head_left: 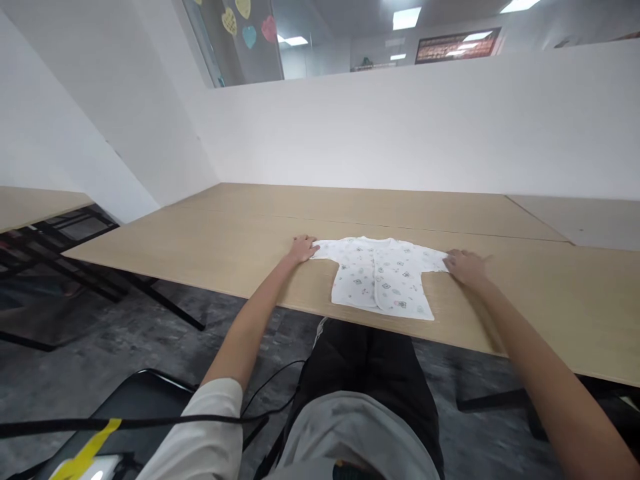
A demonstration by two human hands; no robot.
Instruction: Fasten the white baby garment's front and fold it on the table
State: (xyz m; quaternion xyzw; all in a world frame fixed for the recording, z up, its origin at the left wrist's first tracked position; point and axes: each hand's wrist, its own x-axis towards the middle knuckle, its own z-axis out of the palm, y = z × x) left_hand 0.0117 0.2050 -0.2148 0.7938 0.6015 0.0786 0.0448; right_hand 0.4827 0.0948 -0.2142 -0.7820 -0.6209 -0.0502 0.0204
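A small white baby shirt (356, 275) with a scattered print of little figures lies flat on the wooden table, its front opening facing up and both sleeves stretched sideways. At the cuff on the left side rests my left hand (302, 249), its fingers low and spread on the tabletop, touching the sleeve end. My right hand (468, 267) lies at the opposite cuff, palm down, fingers apart and slightly blurred, touching that sleeve. The fingertips partly cover both cuffs. The shirt's lower hem is near the table's front edge.
The light wooden table (200, 243) runs back to a white wall (375, 140) with a window above. Another table (40, 203) stands at the far left. Below are a black chair (145, 400), a dark cable (200, 420) and table legs.
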